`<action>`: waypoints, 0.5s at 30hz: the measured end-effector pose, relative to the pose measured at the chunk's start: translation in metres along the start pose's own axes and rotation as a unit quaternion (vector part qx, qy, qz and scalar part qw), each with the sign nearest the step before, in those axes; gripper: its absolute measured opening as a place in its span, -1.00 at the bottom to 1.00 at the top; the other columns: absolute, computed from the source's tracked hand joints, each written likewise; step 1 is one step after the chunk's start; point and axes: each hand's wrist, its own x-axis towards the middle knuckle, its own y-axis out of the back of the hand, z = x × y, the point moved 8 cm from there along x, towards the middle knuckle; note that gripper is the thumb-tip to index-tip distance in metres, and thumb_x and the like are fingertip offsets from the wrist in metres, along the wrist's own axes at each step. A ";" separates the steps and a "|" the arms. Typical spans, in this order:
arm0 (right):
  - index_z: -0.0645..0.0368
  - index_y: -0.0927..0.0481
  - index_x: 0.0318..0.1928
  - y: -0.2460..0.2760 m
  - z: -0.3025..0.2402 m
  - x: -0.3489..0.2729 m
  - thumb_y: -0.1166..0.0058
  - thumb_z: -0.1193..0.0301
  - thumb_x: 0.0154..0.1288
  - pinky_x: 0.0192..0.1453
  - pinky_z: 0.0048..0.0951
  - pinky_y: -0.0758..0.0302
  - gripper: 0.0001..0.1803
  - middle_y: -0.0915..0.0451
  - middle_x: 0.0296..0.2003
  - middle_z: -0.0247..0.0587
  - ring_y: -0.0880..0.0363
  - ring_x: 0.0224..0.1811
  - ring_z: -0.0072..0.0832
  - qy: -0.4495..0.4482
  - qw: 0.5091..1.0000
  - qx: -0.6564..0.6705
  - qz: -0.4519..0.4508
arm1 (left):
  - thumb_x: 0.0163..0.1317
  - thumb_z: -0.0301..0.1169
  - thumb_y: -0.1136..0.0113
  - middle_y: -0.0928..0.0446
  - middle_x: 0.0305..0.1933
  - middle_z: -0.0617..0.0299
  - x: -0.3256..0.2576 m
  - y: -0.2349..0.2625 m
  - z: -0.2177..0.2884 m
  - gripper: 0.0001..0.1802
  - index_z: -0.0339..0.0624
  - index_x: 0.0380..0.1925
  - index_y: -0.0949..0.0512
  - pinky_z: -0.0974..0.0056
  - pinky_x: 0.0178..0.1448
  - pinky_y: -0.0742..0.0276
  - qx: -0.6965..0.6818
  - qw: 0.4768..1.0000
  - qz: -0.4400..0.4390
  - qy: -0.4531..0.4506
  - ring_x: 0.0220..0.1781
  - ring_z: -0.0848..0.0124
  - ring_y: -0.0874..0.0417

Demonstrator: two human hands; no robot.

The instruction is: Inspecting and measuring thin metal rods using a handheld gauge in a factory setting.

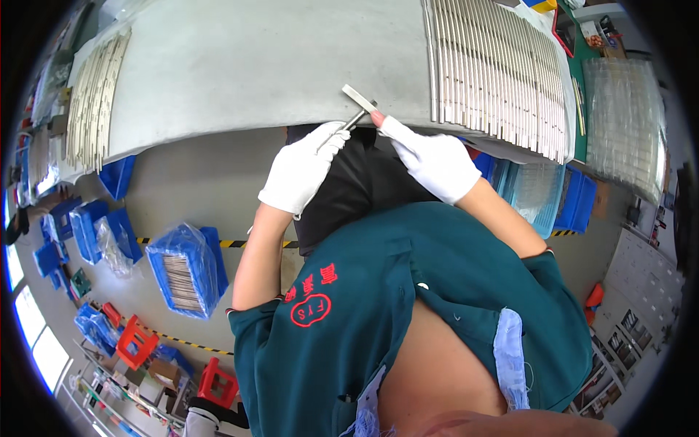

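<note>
Clock read from the middle of the view, 12 at the top edge.

Thin metal rod at 12, just off the near edge of the tabletop, tilted, far end aimed between 1 and 2. Left hand, white glove: grip closed round the rod's lower part, fingers curled, far end left sticking out. Right hand, also gloved, one fingertip bare: grip pinched on the near end of a pale flat strip, which points toward 10 and crosses the rod near its tip. Contact between the two at the crossing: cannot tell.

Handling, by judgement: rod looks stiff and smooth, light enough for one hand, unlikely to bend. Slick metal under glove cloth could turn or slide, so a full wrap well back from the tip seems better than a fingertip hold. Strip looks rigid and light, perhaps brittle if levered; pinch flat on its broad faces near the end, bare skin probably giving the surer feel.

Row of slender rods between 1 and 2, side by side; another batch near 10. Packed close, so best lifted singly by a projecting end.
</note>
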 end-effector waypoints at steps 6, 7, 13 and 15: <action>-0.36 -0.16 0.29 -0.011 0.013 -0.028 0.18 0.30 0.32 -0.69 -0.26 -0.35 -0.47 -0.46 -0.72 -0.17 -0.41 -0.78 -0.24 -0.020 0.999 0.024 -0.043 | 0.25 -0.35 -0.09 -0.53 -0.41 0.41 0.001 -0.001 -0.009 -0.68 -0.23 -0.03 -0.51 0.55 -0.46 -0.27 -0.003 1.000 0.013 -0.015 -0.56 0.71 -0.29; -0.36 -0.16 0.29 -0.010 0.014 -0.026 0.15 0.31 0.31 -0.71 -0.28 -0.34 -0.46 -0.45 -0.72 -0.19 -0.40 -0.79 -0.27 -0.021 0.999 -0.004 -0.048 | 0.25 -0.36 -0.09 -0.56 -0.38 0.41 0.002 -0.001 -0.010 -0.69 -0.23 -0.03 -0.51 0.55 -0.44 -0.28 -0.008 1.000 0.016 -0.022 -0.55 0.71 -0.30; -0.31 -0.16 0.30 -0.001 0.001 0.001 0.14 0.33 0.30 -0.69 -0.27 -0.37 -0.45 -0.44 -0.73 -0.17 -0.38 -0.80 -0.24 0.021 0.997 0.014 0.078 | 0.25 -0.36 -0.08 -0.57 -0.35 0.40 -0.002 0.001 0.001 -0.69 -0.22 -0.03 -0.52 0.55 -0.44 -0.29 0.027 0.998 0.025 -0.041 -0.55 0.71 -0.31; -0.32 -0.15 0.30 -0.005 0.009 -0.016 0.13 0.32 0.30 -0.69 -0.29 -0.37 -0.44 -0.43 -0.74 -0.19 -0.39 -0.80 -0.25 0.001 1.000 0.009 0.013 | 0.25 -0.36 -0.08 -0.58 -0.34 0.38 0.000 0.000 -0.006 -0.69 -0.21 -0.03 -0.51 0.54 -0.41 -0.32 0.014 0.999 0.023 -0.036 -0.53 0.70 -0.34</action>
